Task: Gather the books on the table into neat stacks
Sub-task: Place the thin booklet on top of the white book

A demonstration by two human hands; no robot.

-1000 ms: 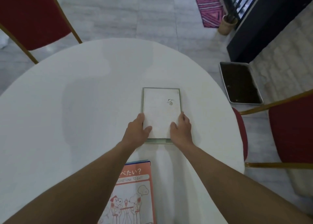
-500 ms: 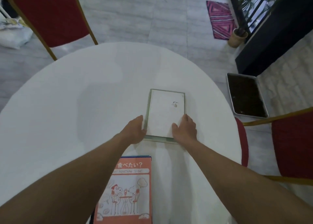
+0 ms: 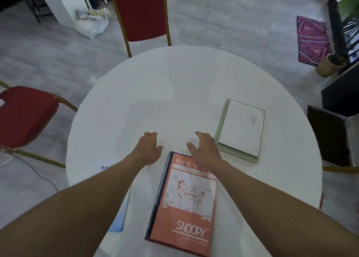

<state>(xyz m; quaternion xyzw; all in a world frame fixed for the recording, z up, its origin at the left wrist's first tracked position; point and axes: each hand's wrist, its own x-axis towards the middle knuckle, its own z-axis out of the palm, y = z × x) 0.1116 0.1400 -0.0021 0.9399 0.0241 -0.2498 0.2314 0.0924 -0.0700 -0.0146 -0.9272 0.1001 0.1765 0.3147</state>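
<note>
On the round white table (image 3: 174,93), a white book (image 3: 241,128) lies squarely on a pale green book (image 3: 236,152) at the right. An orange Snoopy book (image 3: 184,204) lies near me on top of a dark blue book (image 3: 156,202). A light blue book (image 3: 121,216) shows partly under my left forearm. My left hand (image 3: 148,148) hovers empty with fingers curled, just left of the orange book's top edge. My right hand (image 3: 204,148) hangs open over that book's top right corner, apart from the white stack.
Red chairs with gold frames stand at the far side (image 3: 141,13), at the left (image 3: 25,113) and at the right edge. A dark tray (image 3: 330,136) lies on the floor to the right. A plant pot (image 3: 330,66) and a pink mat (image 3: 312,39) are beyond it.
Both hands have let go of the white and green stack and drawn back toward the orange book. The view has swung left, so the stack now lies to the right.
</note>
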